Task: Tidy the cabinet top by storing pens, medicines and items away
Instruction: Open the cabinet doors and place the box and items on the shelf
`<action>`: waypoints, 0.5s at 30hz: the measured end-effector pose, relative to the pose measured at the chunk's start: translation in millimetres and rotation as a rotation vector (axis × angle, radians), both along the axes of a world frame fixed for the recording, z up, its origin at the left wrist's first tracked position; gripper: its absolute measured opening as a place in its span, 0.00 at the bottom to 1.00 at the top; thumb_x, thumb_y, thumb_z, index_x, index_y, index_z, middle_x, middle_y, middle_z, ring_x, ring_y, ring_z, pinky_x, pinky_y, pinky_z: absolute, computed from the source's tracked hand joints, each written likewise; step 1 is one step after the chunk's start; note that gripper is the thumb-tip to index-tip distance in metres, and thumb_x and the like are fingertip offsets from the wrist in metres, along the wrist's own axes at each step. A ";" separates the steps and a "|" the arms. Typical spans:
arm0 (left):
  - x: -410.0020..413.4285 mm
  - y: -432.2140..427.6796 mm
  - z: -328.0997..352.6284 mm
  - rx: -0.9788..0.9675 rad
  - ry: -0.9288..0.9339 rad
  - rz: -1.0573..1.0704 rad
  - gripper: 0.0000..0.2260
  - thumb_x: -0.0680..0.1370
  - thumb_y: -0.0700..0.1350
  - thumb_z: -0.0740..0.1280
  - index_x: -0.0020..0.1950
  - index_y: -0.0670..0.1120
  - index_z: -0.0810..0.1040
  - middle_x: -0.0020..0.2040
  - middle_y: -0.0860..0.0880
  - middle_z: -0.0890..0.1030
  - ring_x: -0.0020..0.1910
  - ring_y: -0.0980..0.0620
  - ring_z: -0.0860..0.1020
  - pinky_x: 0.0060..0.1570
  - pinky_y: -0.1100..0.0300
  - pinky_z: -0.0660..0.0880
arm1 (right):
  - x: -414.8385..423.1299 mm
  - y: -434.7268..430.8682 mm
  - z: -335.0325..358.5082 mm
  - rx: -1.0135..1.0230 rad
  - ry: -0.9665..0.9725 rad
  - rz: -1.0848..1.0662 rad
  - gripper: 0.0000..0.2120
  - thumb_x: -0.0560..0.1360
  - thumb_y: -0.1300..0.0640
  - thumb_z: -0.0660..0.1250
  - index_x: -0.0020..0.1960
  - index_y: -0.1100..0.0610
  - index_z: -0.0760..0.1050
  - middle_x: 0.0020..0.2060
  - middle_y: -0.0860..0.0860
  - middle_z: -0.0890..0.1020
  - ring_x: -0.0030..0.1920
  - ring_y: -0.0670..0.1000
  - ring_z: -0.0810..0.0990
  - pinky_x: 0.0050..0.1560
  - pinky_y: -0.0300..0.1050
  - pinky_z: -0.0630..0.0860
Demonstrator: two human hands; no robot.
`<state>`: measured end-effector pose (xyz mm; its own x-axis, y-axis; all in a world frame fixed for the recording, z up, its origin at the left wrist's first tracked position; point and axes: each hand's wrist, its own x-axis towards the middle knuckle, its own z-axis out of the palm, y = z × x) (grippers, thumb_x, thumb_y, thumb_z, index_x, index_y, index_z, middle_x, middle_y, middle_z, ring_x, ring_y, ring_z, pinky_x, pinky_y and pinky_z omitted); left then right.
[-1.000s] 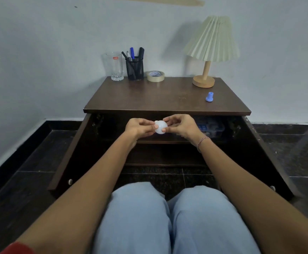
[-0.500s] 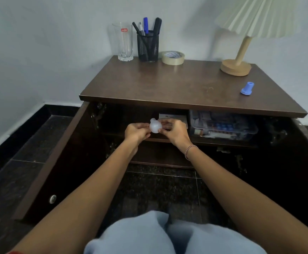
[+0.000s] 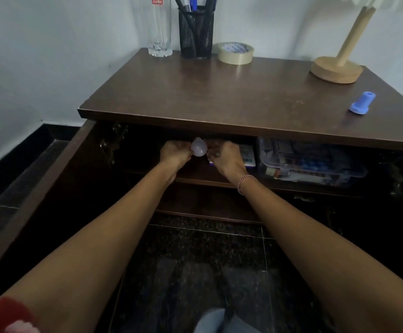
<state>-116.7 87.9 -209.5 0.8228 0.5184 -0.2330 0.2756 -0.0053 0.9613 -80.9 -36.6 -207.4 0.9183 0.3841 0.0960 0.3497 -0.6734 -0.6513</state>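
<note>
A small white bulb-shaped object (image 3: 199, 147) is held between my left hand (image 3: 174, 153) and my right hand (image 3: 225, 156), just inside the open cabinet under the edge of the top. Both hands pinch it from either side above the upper shelf (image 3: 203, 180). On the brown cabinet top (image 3: 231, 94) stand a black mesh pen holder (image 3: 196, 32) with pens, a tape roll (image 3: 235, 53), a drinking glass (image 3: 159, 27) and a small blue plastic piece (image 3: 361, 103) at the right.
A clear plastic box (image 3: 315, 162) full of packets sits on the shelf right of my hands, with a small carton (image 3: 247, 153) beside it. A wooden lamp base (image 3: 336, 70) stands at the back right. The left cabinet door (image 3: 51, 188) hangs open over the dark tiled floor.
Both hands have carried the white object forward from in front of the cabinet to under the top, over the shelf. My head has moved closer and lower.
</note>
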 end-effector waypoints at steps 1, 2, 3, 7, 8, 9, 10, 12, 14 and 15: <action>1.7 0.4 -0.6 0.006 0.015 -0.019 0.04 0.75 0.38 0.68 0.44 0.46 0.78 0.49 0.45 0.79 0.50 0.50 0.78 0.57 0.54 0.77 | 1.2 -0.3 -1.3 -0.003 0.000 0.006 0.18 0.77 0.63 0.64 0.66 0.58 0.73 0.63 0.55 0.78 0.65 0.53 0.75 0.65 0.39 0.67; 2.8 0.6 -0.7 0.013 0.029 -0.037 0.03 0.76 0.39 0.68 0.44 0.46 0.77 0.49 0.45 0.79 0.51 0.50 0.77 0.56 0.55 0.77 | 2.2 -0.3 -2.4 -0.002 -0.002 0.013 0.18 0.77 0.64 0.63 0.66 0.57 0.73 0.63 0.55 0.78 0.64 0.53 0.75 0.65 0.39 0.67; 4.0 0.8 -0.9 0.020 0.037 -0.049 0.03 0.76 0.39 0.68 0.43 0.46 0.77 0.49 0.46 0.78 0.51 0.50 0.77 0.55 0.56 0.77 | 2.6 -0.2 -3.4 0.000 -0.004 0.015 0.18 0.77 0.64 0.63 0.66 0.57 0.74 0.62 0.55 0.79 0.64 0.53 0.75 0.64 0.39 0.67; 9.6 3.7 -2.4 0.077 0.056 -0.065 0.05 0.78 0.40 0.65 0.42 0.45 0.76 0.49 0.46 0.77 0.50 0.50 0.76 0.56 0.53 0.77 | 5.1 1.8 -5.2 -0.029 -0.013 -0.003 0.18 0.77 0.63 0.63 0.66 0.56 0.74 0.62 0.55 0.79 0.63 0.54 0.75 0.63 0.39 0.68; 10.7 4.4 -2.9 0.092 0.063 -0.064 0.05 0.78 0.39 0.64 0.44 0.44 0.77 0.48 0.47 0.77 0.50 0.50 0.76 0.56 0.53 0.77 | 5.5 1.7 -4.7 -0.039 -0.012 -0.006 0.18 0.77 0.63 0.63 0.66 0.57 0.74 0.61 0.56 0.79 0.63 0.54 0.76 0.63 0.39 0.68; 12.4 5.4 -3.8 0.113 0.070 -0.064 0.05 0.78 0.38 0.63 0.46 0.43 0.78 0.46 0.47 0.77 0.49 0.50 0.75 0.56 0.52 0.77 | 5.7 1.3 -3.8 -0.050 -0.012 -0.006 0.18 0.77 0.63 0.63 0.66 0.57 0.74 0.61 0.56 0.79 0.63 0.55 0.76 0.62 0.38 0.68; 13.3 6.0 -4.8 0.140 0.079 -0.066 0.06 0.78 0.38 0.62 0.44 0.44 0.78 0.44 0.48 0.77 0.48 0.49 0.75 0.56 0.51 0.77 | 5.7 0.8 -2.7 -0.067 -0.019 -0.002 0.18 0.77 0.63 0.63 0.67 0.58 0.73 0.61 0.57 0.79 0.63 0.55 0.75 0.61 0.37 0.67; 13.1 5.9 -5.6 0.185 0.095 -0.062 0.12 0.78 0.38 0.62 0.37 0.49 0.74 0.41 0.48 0.76 0.48 0.49 0.75 0.58 0.49 0.76 | 3.6 -1.0 0.4 -0.111 -0.042 0.010 0.19 0.77 0.62 0.63 0.68 0.58 0.71 0.62 0.58 0.78 0.64 0.56 0.74 0.62 0.38 0.65; 11.2 5.1 -5.4 0.208 0.102 -0.048 0.14 0.78 0.39 0.61 0.35 0.51 0.72 0.46 0.47 0.77 0.49 0.48 0.75 0.59 0.48 0.76 | 1.9 -2.5 1.8 -0.138 -0.055 0.011 0.20 0.78 0.62 0.62 0.70 0.58 0.70 0.63 0.58 0.77 0.65 0.56 0.73 0.64 0.41 0.66; 9.2 4.5 -4.9 0.217 0.101 -0.048 0.13 0.78 0.39 0.61 0.35 0.50 0.73 0.48 0.47 0.77 0.50 0.48 0.76 0.59 0.47 0.76 | 0.3 -3.9 2.2 -0.144 -0.059 0.008 0.20 0.78 0.61 0.62 0.70 0.58 0.70 0.63 0.58 0.77 0.64 0.56 0.74 0.63 0.41 0.67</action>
<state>-107.4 92.5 -214.3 0.8256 0.5265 -0.2028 0.3648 -0.2240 0.9037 -80.7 -40.5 -205.1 0.9093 0.4055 0.0934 0.3909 -0.7553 -0.5261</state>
